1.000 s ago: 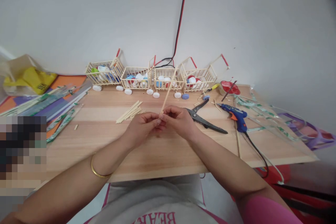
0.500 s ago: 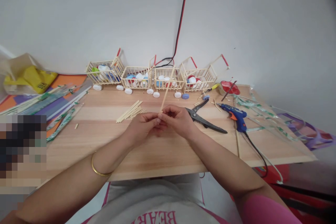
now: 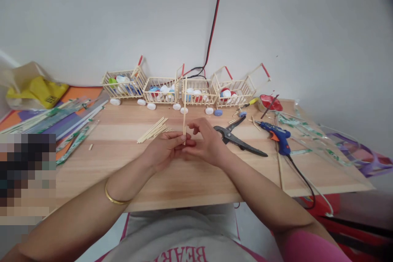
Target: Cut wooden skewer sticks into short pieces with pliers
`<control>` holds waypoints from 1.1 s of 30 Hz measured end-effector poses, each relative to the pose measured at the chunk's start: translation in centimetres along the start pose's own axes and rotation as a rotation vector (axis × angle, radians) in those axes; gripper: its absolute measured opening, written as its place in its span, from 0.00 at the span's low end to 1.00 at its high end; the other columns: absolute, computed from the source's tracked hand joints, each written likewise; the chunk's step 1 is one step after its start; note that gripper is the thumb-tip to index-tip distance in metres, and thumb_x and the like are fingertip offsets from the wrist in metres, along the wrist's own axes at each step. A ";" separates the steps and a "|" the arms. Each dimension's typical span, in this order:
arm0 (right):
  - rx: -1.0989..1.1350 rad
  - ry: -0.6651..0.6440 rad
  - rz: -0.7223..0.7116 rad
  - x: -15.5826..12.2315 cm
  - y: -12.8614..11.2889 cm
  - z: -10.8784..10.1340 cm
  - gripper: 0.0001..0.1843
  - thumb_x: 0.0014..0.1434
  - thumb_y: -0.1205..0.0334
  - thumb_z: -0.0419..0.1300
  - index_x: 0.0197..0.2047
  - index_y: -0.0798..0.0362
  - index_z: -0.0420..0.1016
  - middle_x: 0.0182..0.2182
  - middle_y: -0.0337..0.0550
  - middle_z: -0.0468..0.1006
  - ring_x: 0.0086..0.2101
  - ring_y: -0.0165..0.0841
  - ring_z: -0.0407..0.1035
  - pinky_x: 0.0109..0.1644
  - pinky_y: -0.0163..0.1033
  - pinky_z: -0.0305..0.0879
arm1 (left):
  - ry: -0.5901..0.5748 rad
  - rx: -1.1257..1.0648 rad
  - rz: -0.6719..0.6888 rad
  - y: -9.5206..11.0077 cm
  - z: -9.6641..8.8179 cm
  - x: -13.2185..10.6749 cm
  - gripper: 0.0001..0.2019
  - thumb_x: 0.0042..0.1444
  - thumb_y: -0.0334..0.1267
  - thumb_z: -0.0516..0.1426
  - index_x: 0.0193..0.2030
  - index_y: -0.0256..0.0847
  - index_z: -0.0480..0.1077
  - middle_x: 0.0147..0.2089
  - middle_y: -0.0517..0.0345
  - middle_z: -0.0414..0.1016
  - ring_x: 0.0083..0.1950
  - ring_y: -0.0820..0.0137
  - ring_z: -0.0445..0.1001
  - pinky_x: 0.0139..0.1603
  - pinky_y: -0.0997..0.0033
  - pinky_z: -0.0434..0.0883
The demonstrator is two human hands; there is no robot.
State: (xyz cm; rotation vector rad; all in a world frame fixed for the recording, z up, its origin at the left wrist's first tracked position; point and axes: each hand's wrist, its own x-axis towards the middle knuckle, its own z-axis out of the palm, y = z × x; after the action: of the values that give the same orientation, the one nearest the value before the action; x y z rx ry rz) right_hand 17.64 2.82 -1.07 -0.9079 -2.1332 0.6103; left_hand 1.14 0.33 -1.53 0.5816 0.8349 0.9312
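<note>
My left hand (image 3: pixel 164 150) and my right hand (image 3: pixel 206 143) meet above the middle of the wooden table (image 3: pixel 172 180). Both pinch the lower end of one thin wooden stick (image 3: pixel 184 108), which stands nearly upright between them. A loose pile of similar sticks (image 3: pixel 152 129) lies on the table just left of my hands. Black pliers (image 3: pixel 238 138) lie right of my right hand, and a blue glue gun (image 3: pixel 276 136) lies beyond them.
Several small stick-built carts (image 3: pixel 181 90) filled with bottle caps line the back edge by the wall. A red and black cable (image 3: pixel 211 28) hangs down the wall. Stick packets (image 3: pixel 61 120) and a yellow bag (image 3: pixel 37 90) lie left. Clear wrappers (image 3: pixel 310 131) lie right.
The stick leaned to the right before; now it stands almost vertical. My hands have shifted slightly and stay pinched on its lower end.
</note>
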 end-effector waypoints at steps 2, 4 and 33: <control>-0.045 -0.030 -0.038 0.1 -0.2 0.1 0.23 0.47 0.62 0.65 0.47 0.51 0.63 0.40 0.45 0.67 0.38 0.34 0.63 0.41 0.40 0.63 | -0.012 0.000 0.006 -0.1 0.0 0.0 0.08 0.46 0.32 0.62 0.35 0.30 0.74 0.33 0.46 0.78 0.33 0.68 0.76 0.37 0.70 0.72; -0.072 -0.038 -0.058 0.1 -0.2 0.2 0.21 0.49 0.61 0.64 0.46 0.52 0.63 0.40 0.46 0.68 0.39 0.35 0.63 0.42 0.40 0.63 | -0.026 0.011 0.009 -0.3 0.0 0.0 0.09 0.47 0.32 0.62 0.35 0.29 0.74 0.33 0.45 0.78 0.33 0.68 0.76 0.38 0.67 0.72; 0.224 0.029 0.200 0.3 0.0 -0.3 0.09 0.54 0.58 0.59 0.27 0.54 0.71 0.25 0.39 0.72 0.28 0.28 0.65 0.32 0.34 0.61 | 0.005 0.616 0.285 -0.4 0.3 -0.2 0.11 0.52 0.39 0.57 0.39 0.41 0.77 0.37 0.57 0.78 0.42 0.67 0.74 0.46 0.70 0.68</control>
State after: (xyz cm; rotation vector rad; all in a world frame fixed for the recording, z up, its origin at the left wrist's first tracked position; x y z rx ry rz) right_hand 17.69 3.08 -0.73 -1.0033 -1.9155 0.9105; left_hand 1.48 -0.03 -1.61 1.2568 1.0662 0.9259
